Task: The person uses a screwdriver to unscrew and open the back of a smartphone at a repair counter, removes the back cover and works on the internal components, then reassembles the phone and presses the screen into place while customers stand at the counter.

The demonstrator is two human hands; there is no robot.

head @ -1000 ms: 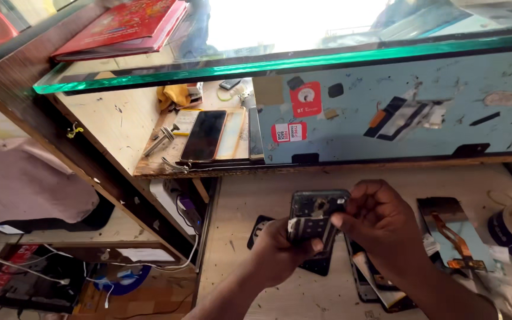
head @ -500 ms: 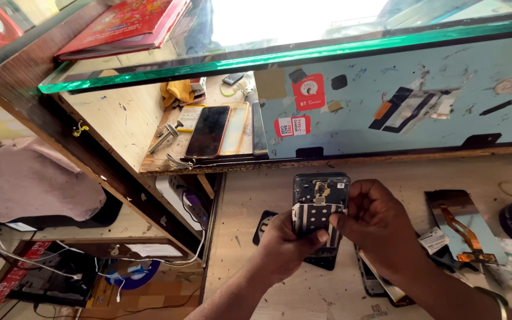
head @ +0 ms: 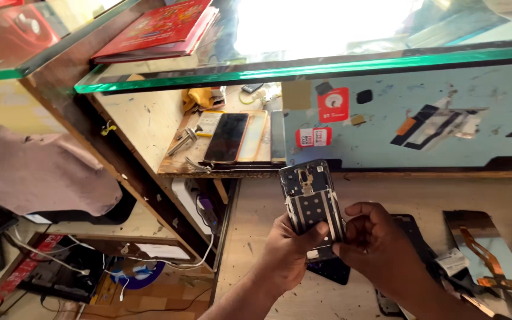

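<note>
Both my hands hold an opened phone body [head: 311, 198] upright above a wooden workbench [head: 256, 225]; its dark inner frame with metal plates faces me. My left hand [head: 288, 249] grips it from the lower left, thumb on its face. My right hand [head: 380, 243] pinches its lower right edge. Under the hands lies a dark phone panel [head: 330, 269], partly hidden.
A shelf behind holds a black phone [head: 226, 137], another device [head: 276, 136] and metal tools [head: 182, 141]. A red book [head: 158, 26] lies on the green-edged glass top [head: 303, 68]. To the right lies a shiny panel with an orange flex cable [head: 484, 252]. Cables [head: 90, 266] clutter the lower left.
My hands have lifted the phone body higher and turned it more upright. The view has shifted slightly to the left.
</note>
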